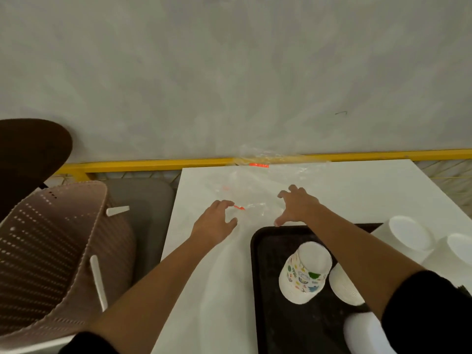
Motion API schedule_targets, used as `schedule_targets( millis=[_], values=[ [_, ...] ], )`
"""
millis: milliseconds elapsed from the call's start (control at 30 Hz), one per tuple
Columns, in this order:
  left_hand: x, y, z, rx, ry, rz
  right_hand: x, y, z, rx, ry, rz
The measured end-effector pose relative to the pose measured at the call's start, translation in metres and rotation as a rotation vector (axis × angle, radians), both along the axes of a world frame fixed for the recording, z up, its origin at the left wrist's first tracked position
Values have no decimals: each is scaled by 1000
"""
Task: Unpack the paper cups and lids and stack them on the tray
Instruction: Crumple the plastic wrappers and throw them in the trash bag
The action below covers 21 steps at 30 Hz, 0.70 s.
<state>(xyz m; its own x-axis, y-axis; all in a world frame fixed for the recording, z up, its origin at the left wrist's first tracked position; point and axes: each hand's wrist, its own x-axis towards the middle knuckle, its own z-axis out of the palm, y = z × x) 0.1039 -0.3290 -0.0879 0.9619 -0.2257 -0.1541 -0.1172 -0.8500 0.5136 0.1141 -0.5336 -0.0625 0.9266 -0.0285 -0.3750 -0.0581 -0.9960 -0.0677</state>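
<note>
Clear crumpled plastic bag [245, 198] faint against white table [357, 190]; contact unclear. Left hand [213, 222], right hand [297, 205] over it, fingers spread, half-curled.

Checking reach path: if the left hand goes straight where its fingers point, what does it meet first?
The clear plastic bag, at its red tape strip, just ahead of the left hand. Whether they touch is unclear.
</note>
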Motion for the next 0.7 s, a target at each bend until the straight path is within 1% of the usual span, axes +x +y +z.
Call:
schedule_targets(
  millis=[100, 200, 300, 400, 500, 700],
  values=[
    [4, 4, -13, 12, 26, 2, 11, -1, -13, -56, 8, 25],
    [5, 12, -18, 14, 42, 21, 17, 5, -19, -65, -90, 39],
    [1, 22, -16, 2, 24, 32, 17, 14, -12, -31, -140, 25],
    [-7, 30, -6, -29, -15, 29, 13, 26, 4, 52, -205, 43],
    [-17, 37, 10, -59, -65, 12, 2, 37, 27, 199, -261, 38],
    [-38, 51, 44, -50, -232, 11, -32, 57, 89, 416, -337, 66]
  ],
)
